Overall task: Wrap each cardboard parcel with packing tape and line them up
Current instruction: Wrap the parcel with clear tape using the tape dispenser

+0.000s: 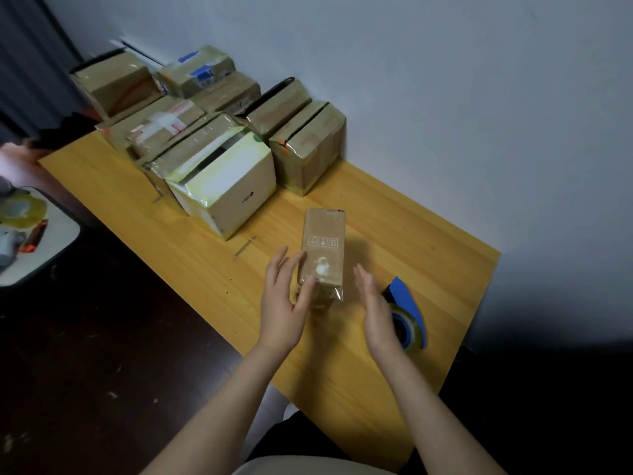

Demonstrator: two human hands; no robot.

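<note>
Parcel (323, 248) on our table (404, 214), left hand (284, 305) flat against its side, right hand (375, 305) spread beside it, neither gripping.

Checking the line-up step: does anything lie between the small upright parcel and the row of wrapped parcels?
Nothing visible: only bare table lies between the small parcel and the wrapped parcels. The tape dispenser sits well aside.

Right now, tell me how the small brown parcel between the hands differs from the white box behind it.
Colour: the small brown parcel is plain kraft cardboard; the white box is pale. Size: the parcel is slimmer and smaller than the white box. Place: the parcel lies alone between the left hand and right hand; the white box sits against other parcels. Both carry glossy tape.
</note>
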